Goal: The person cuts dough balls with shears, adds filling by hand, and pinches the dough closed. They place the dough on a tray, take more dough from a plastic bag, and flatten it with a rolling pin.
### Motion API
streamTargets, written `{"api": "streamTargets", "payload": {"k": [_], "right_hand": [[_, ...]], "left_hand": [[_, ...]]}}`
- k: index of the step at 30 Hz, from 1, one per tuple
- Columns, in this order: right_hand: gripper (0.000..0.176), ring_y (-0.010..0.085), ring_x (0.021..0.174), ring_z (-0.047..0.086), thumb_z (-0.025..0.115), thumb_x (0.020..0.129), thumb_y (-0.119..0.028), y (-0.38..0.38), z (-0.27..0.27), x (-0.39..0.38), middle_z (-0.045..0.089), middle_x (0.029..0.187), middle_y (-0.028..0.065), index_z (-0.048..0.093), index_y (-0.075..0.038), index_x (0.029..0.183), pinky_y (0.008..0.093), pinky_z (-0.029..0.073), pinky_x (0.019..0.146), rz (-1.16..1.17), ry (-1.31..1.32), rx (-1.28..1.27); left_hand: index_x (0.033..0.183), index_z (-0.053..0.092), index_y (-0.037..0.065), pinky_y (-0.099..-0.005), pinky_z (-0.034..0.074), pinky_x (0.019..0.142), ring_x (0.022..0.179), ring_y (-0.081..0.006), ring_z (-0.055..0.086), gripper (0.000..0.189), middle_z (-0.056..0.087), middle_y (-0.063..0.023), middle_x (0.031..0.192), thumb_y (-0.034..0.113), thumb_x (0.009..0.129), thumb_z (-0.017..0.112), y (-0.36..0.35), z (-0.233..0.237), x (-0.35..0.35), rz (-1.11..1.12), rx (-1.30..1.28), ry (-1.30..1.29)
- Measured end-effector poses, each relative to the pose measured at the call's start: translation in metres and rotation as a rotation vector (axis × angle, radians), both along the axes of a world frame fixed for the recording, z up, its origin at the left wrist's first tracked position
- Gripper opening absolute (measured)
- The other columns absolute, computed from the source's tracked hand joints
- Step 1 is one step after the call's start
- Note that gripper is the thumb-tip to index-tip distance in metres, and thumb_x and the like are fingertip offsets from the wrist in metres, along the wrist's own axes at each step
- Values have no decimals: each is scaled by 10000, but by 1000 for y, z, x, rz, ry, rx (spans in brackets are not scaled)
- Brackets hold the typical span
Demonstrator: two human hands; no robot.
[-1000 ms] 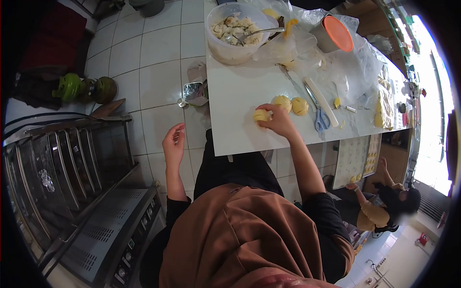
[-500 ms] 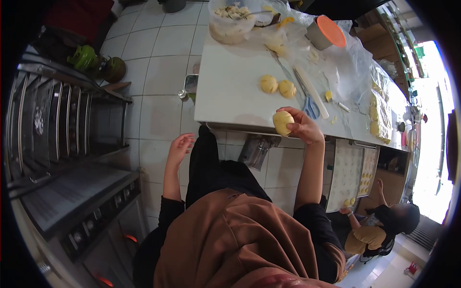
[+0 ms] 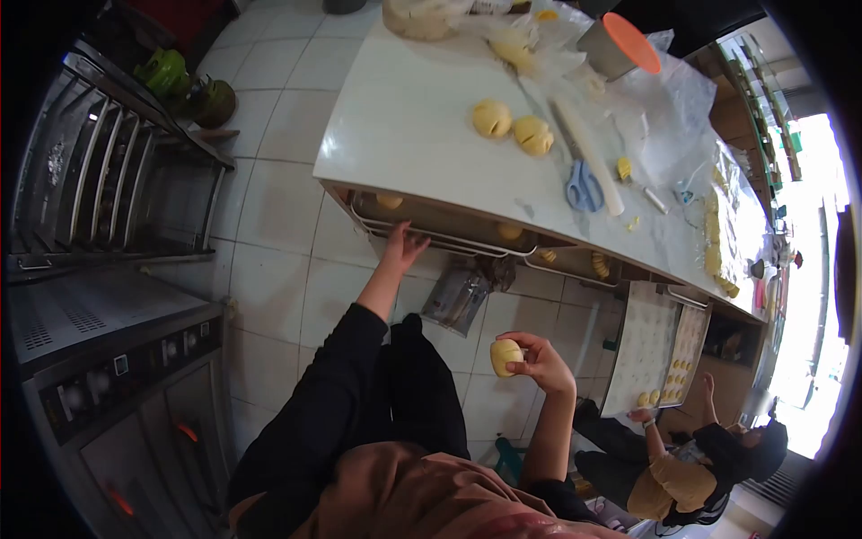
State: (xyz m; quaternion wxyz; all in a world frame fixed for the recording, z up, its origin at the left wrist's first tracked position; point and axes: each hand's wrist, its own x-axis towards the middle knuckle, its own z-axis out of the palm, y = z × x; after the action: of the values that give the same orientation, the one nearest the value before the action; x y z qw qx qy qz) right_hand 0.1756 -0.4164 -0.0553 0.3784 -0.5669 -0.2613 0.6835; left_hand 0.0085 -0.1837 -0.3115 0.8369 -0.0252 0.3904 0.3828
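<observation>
Between the thumb and fingers of my right hand (image 3: 546, 364) is a pale yellow dough ball (image 3: 505, 357) with cuts in it, held low in front of the table. My left hand (image 3: 406, 248) has its fingers apart, fingertips right at the front rim of a metal tray (image 3: 440, 216) under the tabletop. Inside that tray lie a dough ball (image 3: 389, 201) near the left end and another dough ball (image 3: 510, 231) toward the right. On the tabletop, a scored dough ball (image 3: 491, 118) sits beside a second scored dough ball (image 3: 533, 136).
Blue-handled scissors (image 3: 584, 186), a white rolling pin (image 3: 588, 154) and plastic sheeting (image 3: 660, 103) lie on the white table (image 3: 395, 117). To the right, a person (image 3: 673, 472) has a hand by a large tray (image 3: 639, 341) of small dough pieces. An oven (image 3: 135, 359) stands left.
My right hand has come down and back from the table with the dough ball. My left hand has reached forward to the tray's rim. The view has shifted, revealing trays under the tabletop.
</observation>
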Motion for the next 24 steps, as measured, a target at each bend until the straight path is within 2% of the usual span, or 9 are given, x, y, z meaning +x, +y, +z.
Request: {"api": "streamTargets", "payload": {"k": [3,5,8,11,15,19,21,24], "right_hand": [[435,113,848,524,696,659,-56,-10,-24,-13,550,953,36,532,0,1058,244,456,734,-77,-1,-10],[424,114,847,521,692,663,-52,-13,-35,-24,549,956,37,535,-3,1054,242,458,732,-99,-21,-31],[416,116,844,521,690,669,-50,-14,-45,-37,550,952,38,537,-7,1053,240,462,729,-108,-83,-42],[417,118,844,522,691,671,-49,-14,-53,-45,555,946,40,537,-7,1056,239,462,728,-105,-155,-20],[427,118,853,524,698,669,-52,-12,-62,-48,562,948,43,537,-9,1062,240,461,727,-97,-290,0],[408,110,830,538,684,673,-31,-1,-63,-47,573,920,40,540,-8,1054,228,454,728,-111,-408,36],[400,110,810,544,682,660,-28,7,-69,-42,584,914,36,554,-17,1039,239,452,720,-90,-549,91],[402,116,776,553,687,624,-49,23,-80,-32,607,910,47,584,-50,1012,268,453,706,-60,-753,164]], "left_hand": [[917,422,79,-476,421,809,897,-230,480,221,451,-57,924,134,750,556,5,-29,7,89,61,24],[868,437,72,-457,422,791,889,-210,479,156,462,-49,892,102,743,526,-4,-7,2,108,82,55],[848,442,98,-425,429,747,853,-187,487,154,470,-35,875,69,710,504,-41,9,-14,149,52,62],[776,471,84,-431,421,765,823,-217,502,57,499,-54,835,84,725,498,-95,-11,-41,201,27,128],[772,476,84,-370,449,698,774,-188,514,95,522,-34,825,61,681,465,-170,2,-78,256,-55,88],[738,475,73,-346,473,674,708,-193,528,185,521,-25,758,26,568,418,-245,-7,-114,355,-254,134],[746,490,70,-345,483,680,732,-201,542,239,528,-28,760,32,523,414,-266,19,-123,415,-314,199],[793,507,62,-350,488,690,772,-208,553,295,538,-31,792,55,511,421,-301,23,-142,439,-387,235]]}}
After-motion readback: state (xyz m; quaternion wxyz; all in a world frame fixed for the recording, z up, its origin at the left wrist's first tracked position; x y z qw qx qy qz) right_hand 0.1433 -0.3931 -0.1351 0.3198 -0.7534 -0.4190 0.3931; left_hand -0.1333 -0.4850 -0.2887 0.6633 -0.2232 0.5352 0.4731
